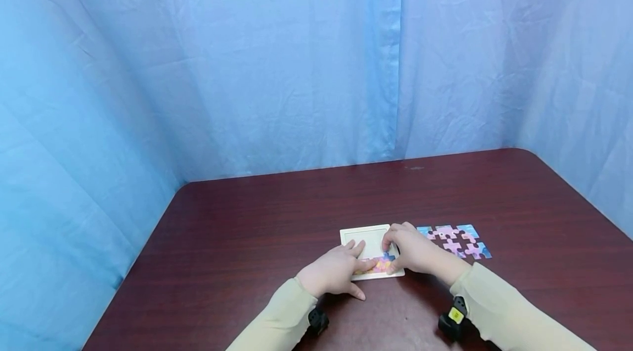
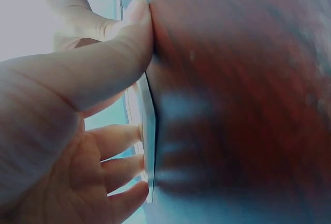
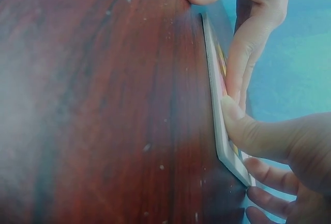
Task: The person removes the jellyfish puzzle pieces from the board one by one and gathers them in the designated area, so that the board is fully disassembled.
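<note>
A shallow, light-coloured puzzle tray (image 1: 366,228) lies flat on the table, with joined pink, yellow and blue pieces (image 1: 379,265) along its near side. My left hand (image 1: 332,269) rests on the tray's left part with fingers spread, the index finger lying over the joined pieces. Its thumb touches the table in front of the tray. At the tray's right end, my right hand (image 1: 414,248) curls its thumb and index finger about a blue puzzle piece (image 1: 388,256). In the right wrist view the right thumb (image 3: 248,131) presses down just inside the tray's rim (image 3: 216,125), near the left index finger.
Several loose pink and blue puzzle pieces (image 1: 452,248) lie close together on the table right of the tray, partly behind my right hand. The dark red-brown table (image 1: 257,213) has blue curtains (image 1: 296,65) along its back and sides.
</note>
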The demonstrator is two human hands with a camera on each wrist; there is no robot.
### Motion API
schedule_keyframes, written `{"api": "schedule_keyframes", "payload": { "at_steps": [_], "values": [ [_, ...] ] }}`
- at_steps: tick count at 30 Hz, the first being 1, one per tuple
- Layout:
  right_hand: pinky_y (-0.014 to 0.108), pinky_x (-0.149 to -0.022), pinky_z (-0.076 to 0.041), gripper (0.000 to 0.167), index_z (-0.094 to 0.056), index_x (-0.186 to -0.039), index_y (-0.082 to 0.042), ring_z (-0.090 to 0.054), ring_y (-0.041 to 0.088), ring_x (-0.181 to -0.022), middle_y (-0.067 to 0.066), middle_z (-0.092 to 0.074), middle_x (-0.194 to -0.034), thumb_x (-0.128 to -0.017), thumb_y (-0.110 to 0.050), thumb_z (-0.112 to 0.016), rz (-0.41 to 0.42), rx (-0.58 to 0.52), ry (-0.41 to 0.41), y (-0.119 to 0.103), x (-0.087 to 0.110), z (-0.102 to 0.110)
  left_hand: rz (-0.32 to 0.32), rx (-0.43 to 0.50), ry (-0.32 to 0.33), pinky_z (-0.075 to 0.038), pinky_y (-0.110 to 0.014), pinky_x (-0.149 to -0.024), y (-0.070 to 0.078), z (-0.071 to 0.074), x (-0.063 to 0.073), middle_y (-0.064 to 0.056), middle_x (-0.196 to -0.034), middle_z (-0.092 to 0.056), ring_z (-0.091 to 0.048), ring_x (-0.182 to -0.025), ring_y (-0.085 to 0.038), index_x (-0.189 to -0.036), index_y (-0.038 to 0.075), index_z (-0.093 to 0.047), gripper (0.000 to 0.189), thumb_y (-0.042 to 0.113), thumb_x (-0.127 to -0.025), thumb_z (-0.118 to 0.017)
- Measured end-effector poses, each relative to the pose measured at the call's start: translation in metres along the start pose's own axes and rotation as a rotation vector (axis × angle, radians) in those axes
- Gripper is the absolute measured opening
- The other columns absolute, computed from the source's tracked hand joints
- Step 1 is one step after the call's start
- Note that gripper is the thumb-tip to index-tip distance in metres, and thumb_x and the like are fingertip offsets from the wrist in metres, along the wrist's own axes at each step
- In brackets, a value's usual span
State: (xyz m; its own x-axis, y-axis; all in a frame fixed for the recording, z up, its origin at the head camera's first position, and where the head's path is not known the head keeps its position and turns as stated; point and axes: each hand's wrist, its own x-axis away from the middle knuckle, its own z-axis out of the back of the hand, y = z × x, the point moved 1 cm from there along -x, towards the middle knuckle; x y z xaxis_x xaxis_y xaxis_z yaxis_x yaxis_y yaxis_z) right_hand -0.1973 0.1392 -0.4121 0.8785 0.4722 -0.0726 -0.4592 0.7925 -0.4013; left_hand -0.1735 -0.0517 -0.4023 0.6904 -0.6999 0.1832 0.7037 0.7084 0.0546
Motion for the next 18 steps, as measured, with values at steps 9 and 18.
{"api": "schedule_keyframes", "payload": {
  "at_steps": [9,18],
  "values": [
    [0.031,-0.071,-0.04,0.033,-0.06,-0.075,-0.017,-0.043,0.016,-0.081,-0.006,-0.053,-0.08,-0.057,-0.017,-0.088,0.036,-0.023,0.04,0.0025,0.0019,-0.0015,0.005,-0.003,-0.004,-0.032,-0.029,-0.11,-0.0004,-0.0004,0.0,-0.015,-0.149,-0.037,-0.038,-0.136,-0.031,-0.138,0.031,-0.05,0.069,0.045,-0.074,-0.075],
    [0.032,-0.072,-0.04,0.034,-0.06,-0.077,-0.018,-0.044,0.016,-0.083,-0.009,-0.053,-0.077,-0.058,-0.023,-0.088,0.078,-0.017,0.084,0.0064,0.0058,-0.0027,-0.002,-0.017,0.003,-0.032,-0.029,-0.11,-0.0012,-0.0021,-0.0014,-0.015,-0.149,-0.037,-0.038,-0.136,-0.031,-0.138,0.032,-0.049,0.07,0.046,-0.074,-0.074]
  ]
}}
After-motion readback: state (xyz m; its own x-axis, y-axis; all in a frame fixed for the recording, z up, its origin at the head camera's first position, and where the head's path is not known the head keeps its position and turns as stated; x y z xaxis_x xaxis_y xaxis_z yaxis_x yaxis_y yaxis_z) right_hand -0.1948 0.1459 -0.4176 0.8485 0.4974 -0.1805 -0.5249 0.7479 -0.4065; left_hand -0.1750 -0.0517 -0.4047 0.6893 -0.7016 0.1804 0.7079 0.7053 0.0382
